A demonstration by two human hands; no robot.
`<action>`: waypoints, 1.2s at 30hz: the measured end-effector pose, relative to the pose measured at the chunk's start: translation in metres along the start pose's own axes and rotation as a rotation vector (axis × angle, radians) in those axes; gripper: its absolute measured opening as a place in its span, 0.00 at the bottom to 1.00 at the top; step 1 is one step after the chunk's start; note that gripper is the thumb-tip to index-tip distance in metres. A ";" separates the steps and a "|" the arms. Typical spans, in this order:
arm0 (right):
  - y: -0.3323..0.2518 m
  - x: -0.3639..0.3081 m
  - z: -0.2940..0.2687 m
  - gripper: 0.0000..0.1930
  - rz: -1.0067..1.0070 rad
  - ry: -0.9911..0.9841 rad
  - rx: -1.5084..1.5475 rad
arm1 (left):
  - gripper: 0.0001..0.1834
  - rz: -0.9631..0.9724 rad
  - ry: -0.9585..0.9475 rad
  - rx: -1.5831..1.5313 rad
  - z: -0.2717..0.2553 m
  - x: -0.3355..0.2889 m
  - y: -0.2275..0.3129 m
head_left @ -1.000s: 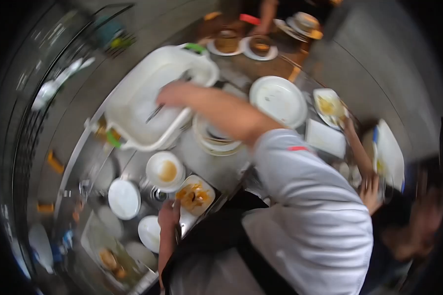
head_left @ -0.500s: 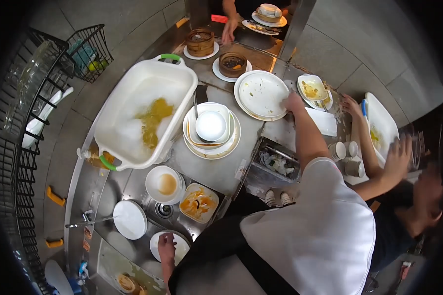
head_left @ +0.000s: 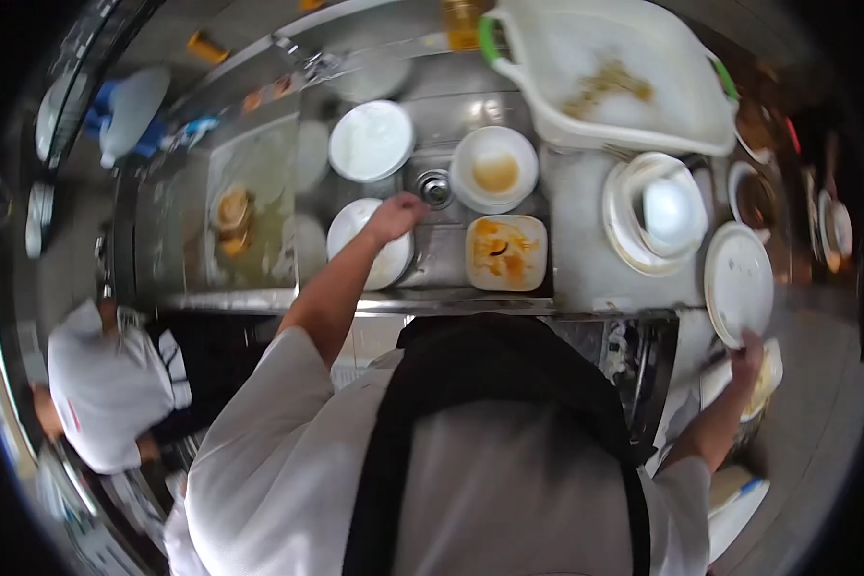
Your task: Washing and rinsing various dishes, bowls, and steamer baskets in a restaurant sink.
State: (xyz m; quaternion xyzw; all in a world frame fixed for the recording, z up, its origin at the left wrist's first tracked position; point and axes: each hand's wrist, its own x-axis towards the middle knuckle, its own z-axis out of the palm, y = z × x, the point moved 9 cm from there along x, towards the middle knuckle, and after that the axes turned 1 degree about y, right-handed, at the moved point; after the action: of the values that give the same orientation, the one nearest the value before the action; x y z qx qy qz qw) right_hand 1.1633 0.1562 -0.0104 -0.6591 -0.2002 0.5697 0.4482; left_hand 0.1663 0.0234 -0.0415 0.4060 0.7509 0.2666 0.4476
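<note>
My right hand [head_left: 747, 355] is closed on the near rim of a large white plate [head_left: 739, 278] with food scraps on it, at the right end of the counter. My left hand [head_left: 396, 219] is over the sink with nothing visible in it, its fingers loosely stretched past the edge of a white plate [head_left: 386, 264]. Farther back stands another white plate [head_left: 372, 141]. To the right of the drain are a white bowl [head_left: 494, 171] with brown liquid and a square dish [head_left: 506, 252] smeared with orange sauce.
A white tub [head_left: 634, 120] with green handles holds sudsy water at the back right. Stacked plates and bowls [head_left: 672, 211] stand before it. Murky water fills the left basin [head_left: 259, 192]. A waste bin [head_left: 624, 374] is below the counter; another person [head_left: 120, 384] stands at left.
The view has swung left over the sink. My left hand has shifted from the plate toward the drain. My right hand still grips the large plate, which appears drawn closer to me.
</note>
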 end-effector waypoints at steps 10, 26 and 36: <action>-0.151 -0.286 0.130 0.31 -0.401 0.194 -0.420 | 0.37 -0.167 0.102 0.821 -0.104 0.002 -0.109; 0.097 -0.331 0.682 0.25 -0.641 -0.502 -1.080 | 0.21 -0.007 -0.173 0.580 -0.093 0.084 -0.196; 0.157 -0.315 0.759 0.31 -0.695 -0.380 -1.514 | 0.24 0.366 -0.277 0.406 -0.115 0.063 -0.122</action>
State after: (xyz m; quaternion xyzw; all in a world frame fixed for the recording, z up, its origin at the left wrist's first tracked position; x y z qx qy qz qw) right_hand 0.3335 0.1059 0.0792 -0.5754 -0.7895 0.2134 -0.0051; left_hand 0.0020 0.0081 -0.1112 0.6483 0.6347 0.1295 0.4001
